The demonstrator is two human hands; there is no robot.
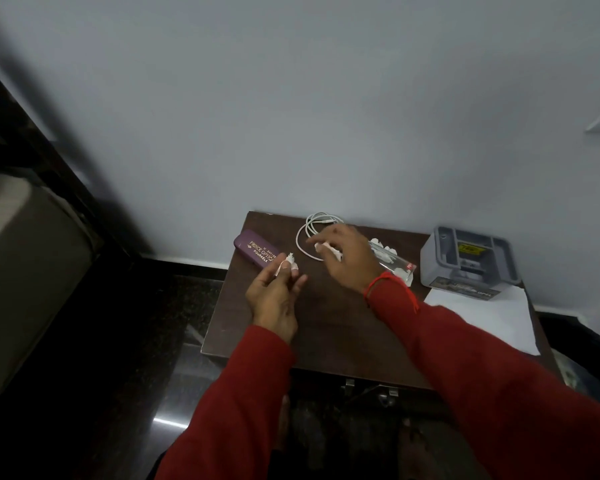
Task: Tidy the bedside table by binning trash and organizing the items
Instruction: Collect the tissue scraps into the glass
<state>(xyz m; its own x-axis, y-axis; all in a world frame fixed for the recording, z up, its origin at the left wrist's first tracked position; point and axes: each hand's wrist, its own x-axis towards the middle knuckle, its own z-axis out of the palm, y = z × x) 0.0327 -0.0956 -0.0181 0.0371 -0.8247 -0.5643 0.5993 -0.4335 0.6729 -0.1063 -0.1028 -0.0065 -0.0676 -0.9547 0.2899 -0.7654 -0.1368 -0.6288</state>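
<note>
White scraps: trash, gathered for binning
Left hand point(274, 296): pinches a tissue bit point(289, 260) beside the case point(255, 252)
Right hand point(347, 258): closed on a tissue wad point(330, 249) over the cable point(309, 233)
Table point(326, 327): wrapper point(395, 266) remains

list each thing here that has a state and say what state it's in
left hand: pinching a crumpled white scrap in its fingers
right hand: closed on another white scrap
glasses case: shut, lying flat
white cable: loosely coiled on the table
clear packet: lying flat, partly hidden
grey box: upright on white paper
</note>
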